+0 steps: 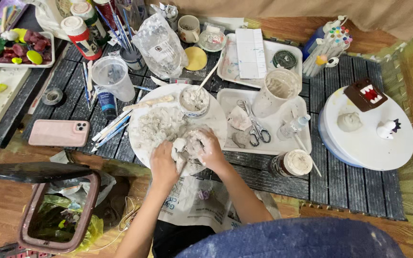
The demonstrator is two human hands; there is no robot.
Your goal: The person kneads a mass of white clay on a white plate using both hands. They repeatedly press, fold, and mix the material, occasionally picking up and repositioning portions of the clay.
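Both hands down on the round white work board (216, 119), kneading a lump of wet grey-white clay (187, 145) at the board's near edge. Left hand (164, 165) curled tight around the lump's left side, right hand (211, 150) cupped over its top, fingers closed on it. Crumbly clay spread (156, 126) just left of board centre; small clay-filled cup (193, 101) at far rim. Steel scissors (254, 126) on white tray right of board (close). Pink phone (59, 133) well left. Little free board around.
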